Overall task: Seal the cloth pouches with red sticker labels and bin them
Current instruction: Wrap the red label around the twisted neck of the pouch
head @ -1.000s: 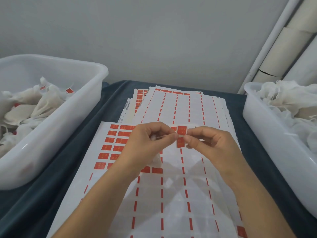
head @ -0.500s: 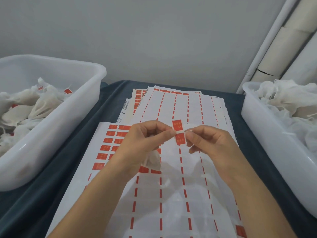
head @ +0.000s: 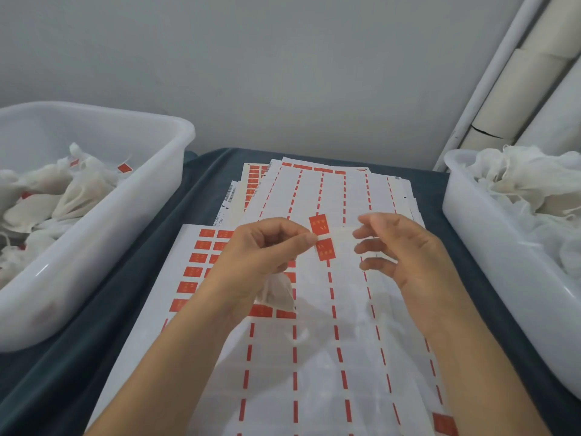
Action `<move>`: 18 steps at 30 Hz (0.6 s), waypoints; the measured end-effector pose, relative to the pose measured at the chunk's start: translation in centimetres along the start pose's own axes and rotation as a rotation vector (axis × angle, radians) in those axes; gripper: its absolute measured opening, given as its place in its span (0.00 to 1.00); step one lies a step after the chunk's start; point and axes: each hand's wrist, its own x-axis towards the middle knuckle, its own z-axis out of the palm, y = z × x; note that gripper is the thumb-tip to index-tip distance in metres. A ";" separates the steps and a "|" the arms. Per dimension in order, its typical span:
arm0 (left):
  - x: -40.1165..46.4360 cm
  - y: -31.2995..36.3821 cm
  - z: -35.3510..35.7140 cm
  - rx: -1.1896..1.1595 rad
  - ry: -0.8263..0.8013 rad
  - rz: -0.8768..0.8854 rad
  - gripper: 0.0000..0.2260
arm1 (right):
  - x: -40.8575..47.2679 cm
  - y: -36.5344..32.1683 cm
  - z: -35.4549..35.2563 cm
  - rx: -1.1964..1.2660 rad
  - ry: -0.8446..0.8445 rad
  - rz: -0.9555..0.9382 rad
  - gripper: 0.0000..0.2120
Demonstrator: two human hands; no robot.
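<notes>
Dark blue table cover (head: 132,297); grey wall (head: 283,73); pale pipes (head: 515,89) right corner.

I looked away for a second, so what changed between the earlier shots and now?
The right hand let go of the red sticker label and drew back to the right, fingers opening. The left hand kept pinching the label and the cloth pouch. Both bins and the sticker sheets stayed put.

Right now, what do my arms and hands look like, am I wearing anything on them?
Nothing worn that shows. The left hand and right hand are bare: no gloves, rings or watch in view. Both forearms are bare too, with no sleeves down to the bottom edge of the picture. Nails look short and unpainted.
</notes>
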 end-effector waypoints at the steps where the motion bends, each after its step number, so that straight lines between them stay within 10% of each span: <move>1: 0.0 0.0 0.0 0.002 -0.007 0.003 0.10 | -0.1 -0.1 0.1 -0.005 -0.045 0.016 0.14; 18: 0.2 -0.7 0.8 0.224 0.083 0.179 0.05 | -0.7 0.1 0.5 -0.127 0.043 0.017 0.10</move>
